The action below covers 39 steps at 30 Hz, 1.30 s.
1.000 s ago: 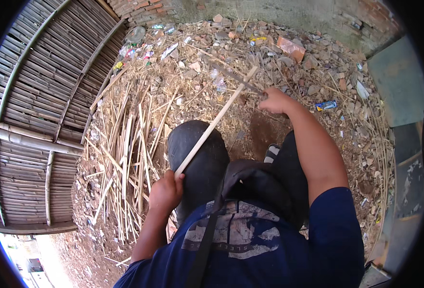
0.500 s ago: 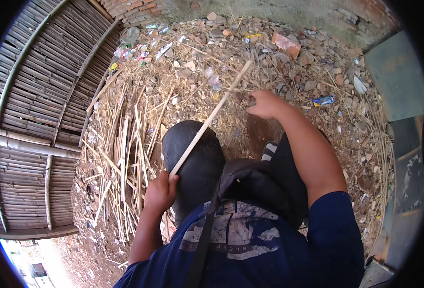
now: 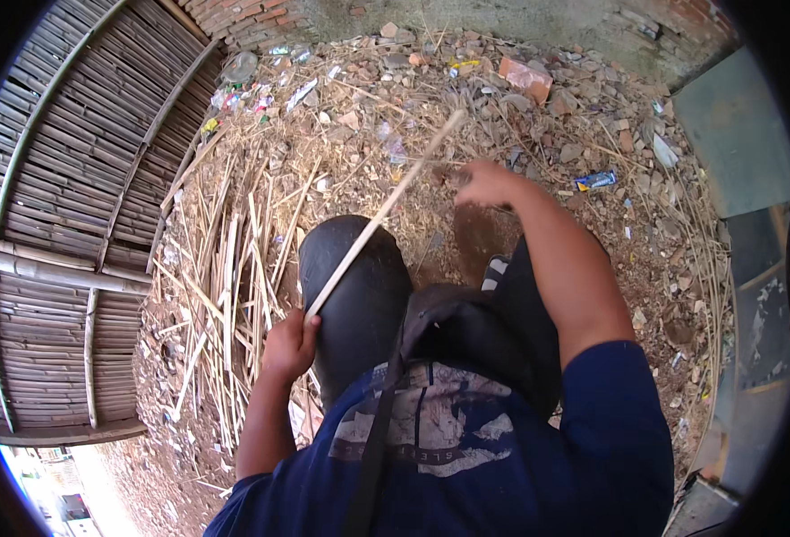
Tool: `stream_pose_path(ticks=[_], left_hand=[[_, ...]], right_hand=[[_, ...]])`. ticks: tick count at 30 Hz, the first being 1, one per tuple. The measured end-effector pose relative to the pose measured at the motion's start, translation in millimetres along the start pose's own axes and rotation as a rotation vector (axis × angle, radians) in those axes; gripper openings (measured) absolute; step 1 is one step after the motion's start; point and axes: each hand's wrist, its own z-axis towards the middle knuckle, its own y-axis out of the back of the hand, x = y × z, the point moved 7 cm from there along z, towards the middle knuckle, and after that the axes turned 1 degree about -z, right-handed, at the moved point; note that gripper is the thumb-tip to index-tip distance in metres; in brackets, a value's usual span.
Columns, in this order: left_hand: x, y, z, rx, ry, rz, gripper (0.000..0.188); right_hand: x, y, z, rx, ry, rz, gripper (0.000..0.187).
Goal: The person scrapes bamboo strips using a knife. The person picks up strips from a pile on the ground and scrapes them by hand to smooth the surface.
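Observation:
A long pale bamboo strip (image 3: 370,231) slants up and to the right across my left knee (image 3: 359,268). My left hand (image 3: 289,345) is closed around its lower end, thumb along the strip. Near the strip's upper part, my right hand (image 3: 488,184) is closed on a dark, narrow tool (image 3: 449,175), smeared by motion. That tool points left toward the strip; whether it touches the strip I cannot tell. The strip's far tip is blurred too.
Many loose bamboo strips (image 3: 232,268) lie on the ground to the left, by a bamboo slat wall (image 3: 72,179). Rubble, straw and litter cover the ground ahead, with a broken brick (image 3: 526,79). A brick wall (image 3: 520,31) stands behind; grey panels (image 3: 739,134) stand at right.
My left hand has shifted slightly left and up with the strip's lower end. My right hand stays near the strip's upper part, and the dark tool is still blurred.

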Motion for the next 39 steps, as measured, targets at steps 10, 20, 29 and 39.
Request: stream_pose_path(ticks=[10,20,29,39], left_hand=[[2,5,-12,-0.038,-0.023,0.069,0.035],[-1,19,-12,0.014,0.02,0.042,0.04],[5,6,-9,-0.035,-0.022,0.044,0.037],[-1,17,-4,-0.039,-0.033,-0.001,0.039]], right_hand=[[35,-6,-2,-0.123,0.112,-0.392,0.04],[29,5,-2,-0.205,0.138,-0.234,0.038],[-9,30,10,-0.285,-0.027,-0.101,0.049],[-2,27,17,-0.24,0.061,-0.217,0.051]])
